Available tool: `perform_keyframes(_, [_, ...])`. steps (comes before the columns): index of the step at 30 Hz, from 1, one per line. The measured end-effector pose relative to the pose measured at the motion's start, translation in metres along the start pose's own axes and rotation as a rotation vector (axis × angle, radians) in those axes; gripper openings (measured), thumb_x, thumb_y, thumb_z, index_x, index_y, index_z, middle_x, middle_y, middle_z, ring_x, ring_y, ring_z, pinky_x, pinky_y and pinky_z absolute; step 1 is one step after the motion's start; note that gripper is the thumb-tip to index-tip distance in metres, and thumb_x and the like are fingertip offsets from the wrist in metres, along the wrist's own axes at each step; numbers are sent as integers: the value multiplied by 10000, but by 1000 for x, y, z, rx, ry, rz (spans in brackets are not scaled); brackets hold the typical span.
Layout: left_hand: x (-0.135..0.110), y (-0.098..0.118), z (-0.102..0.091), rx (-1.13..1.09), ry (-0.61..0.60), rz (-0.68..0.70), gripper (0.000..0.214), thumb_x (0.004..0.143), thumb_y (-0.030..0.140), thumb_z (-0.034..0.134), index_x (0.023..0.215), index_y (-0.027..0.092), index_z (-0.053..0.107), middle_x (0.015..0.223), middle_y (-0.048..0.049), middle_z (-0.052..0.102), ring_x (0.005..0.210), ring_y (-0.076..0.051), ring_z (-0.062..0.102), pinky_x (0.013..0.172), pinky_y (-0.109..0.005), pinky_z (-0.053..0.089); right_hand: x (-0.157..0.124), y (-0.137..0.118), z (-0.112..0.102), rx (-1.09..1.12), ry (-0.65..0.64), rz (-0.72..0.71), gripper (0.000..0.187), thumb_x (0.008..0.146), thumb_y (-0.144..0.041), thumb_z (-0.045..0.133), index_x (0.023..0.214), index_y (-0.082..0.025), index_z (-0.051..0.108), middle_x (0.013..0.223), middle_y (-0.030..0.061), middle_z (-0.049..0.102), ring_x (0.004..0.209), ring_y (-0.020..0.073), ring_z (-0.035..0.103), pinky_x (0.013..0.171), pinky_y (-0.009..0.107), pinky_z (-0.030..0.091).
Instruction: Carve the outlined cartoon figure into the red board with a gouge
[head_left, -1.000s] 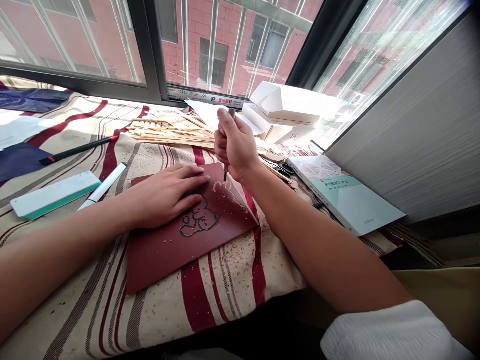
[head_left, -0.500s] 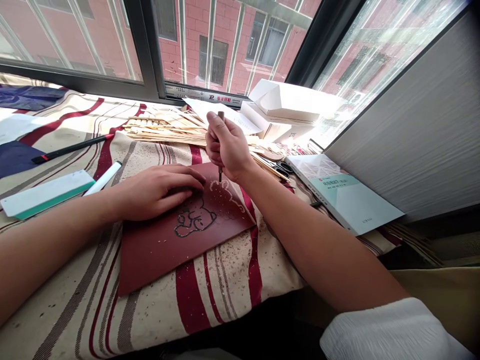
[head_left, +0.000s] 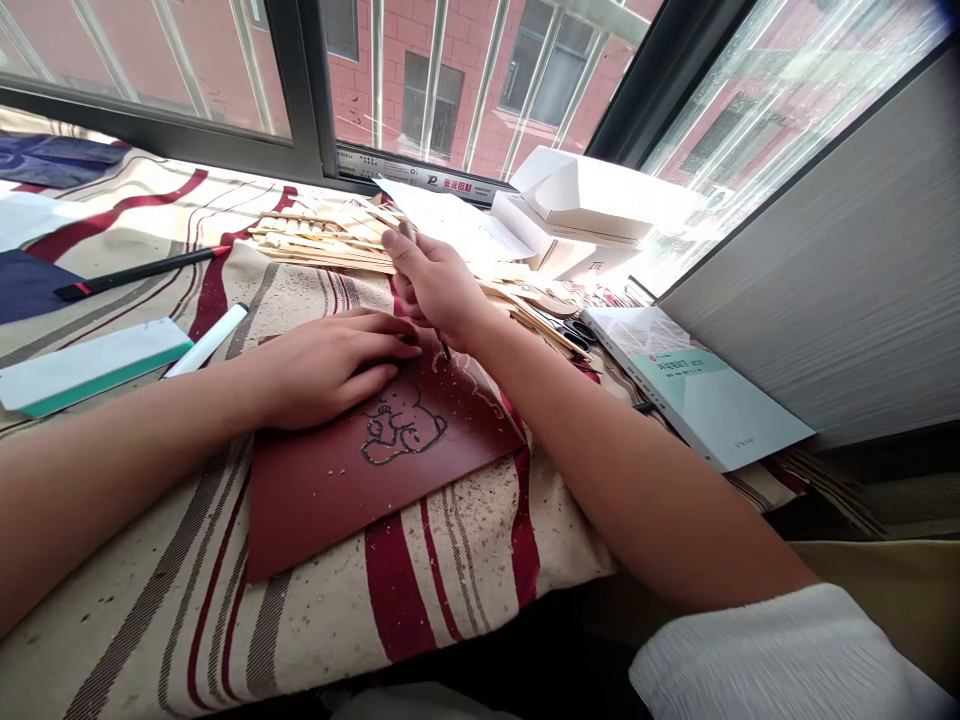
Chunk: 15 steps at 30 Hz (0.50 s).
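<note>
A dark red carving board (head_left: 330, 485) lies on the striped cloth, with a cartoon outline (head_left: 401, 432) cut into it and pale shavings around. My left hand (head_left: 330, 365) lies flat on the board's upper left part, fingers stretched out, pressing it down. Just behind it, my right hand (head_left: 433, 285) is closed in a fist round a thin carving tool (head_left: 442, 345). The tool's tip touches the board near its top edge, beside a freshly cut pale line. Most of the tool's handle is hidden in the fist.
A striped cloth (head_left: 187, 600) covers the table. At the left lie a white-green block (head_left: 82, 362), a white marker (head_left: 206, 340) and a black-red pen (head_left: 135, 272). Wooden sticks (head_left: 322, 240), papers and a white box (head_left: 592, 205) sit by the window. A book (head_left: 697, 395) lies at right.
My right hand with the tool has shifted left and slightly up along the board's top edge. The view has turned a little; my left hand stays flat on the board.
</note>
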<state>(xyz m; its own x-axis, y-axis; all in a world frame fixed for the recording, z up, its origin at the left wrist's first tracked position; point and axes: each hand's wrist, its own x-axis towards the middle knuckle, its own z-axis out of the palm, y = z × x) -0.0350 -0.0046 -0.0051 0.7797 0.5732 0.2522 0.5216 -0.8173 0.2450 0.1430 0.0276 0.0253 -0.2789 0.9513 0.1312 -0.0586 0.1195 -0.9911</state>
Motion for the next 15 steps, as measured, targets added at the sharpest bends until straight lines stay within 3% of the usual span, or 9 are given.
perform_keyframes(3, [1,0,1,14,14,-6,520,1011,337,399,1395,274,745,1524,8,666,1427,-266,594,1298,-445,408,-9,-8,-1,50,-324,72,487,1103,-417,525,692,-220,354,502,-120,269,424,6,182,398,136,168])
perform_keyframes(5, [1,0,1,24,12,-16,528,1004,325,397,1404,299,741,1547,32,649,1444,-261,583,1310,-446,391,-13,-12,-3,89,-417,95,506,1138,-379,439,671,-221,328,518,-114,235,435,10,148,409,141,154])
perform_keyframes(7, [2,0,2,36,12,-22,538,992,317,394,1398,304,746,1543,37,653,1435,-255,591,1299,-439,408,-12,-8,-2,54,-331,87,517,1111,-430,501,668,-224,330,536,-109,237,449,19,142,409,150,151])
perform_keyframes(9, [3,1,2,48,14,-18,547,978,314,394,1391,291,752,1528,27,667,1420,-255,602,1286,-438,425,-4,1,0,-24,-113,33,511,1053,-482,605,683,-226,363,562,-97,274,465,29,192,414,154,172])
perform_keyframes(12, [5,2,2,54,5,-6,557,963,297,402,1394,257,752,1537,-2,661,1418,-268,602,1281,-455,429,10,15,1,-102,234,-66,490,1051,-489,603,703,-222,383,602,-74,315,504,42,265,439,144,181])
perform_keyframes(15, [5,3,1,42,-11,-13,543,958,282,424,1384,237,758,1573,-22,631,1442,-289,581,1281,-468,424,13,19,-1,-63,354,-22,460,1073,-456,574,729,-232,366,609,-78,310,503,51,242,440,156,173])
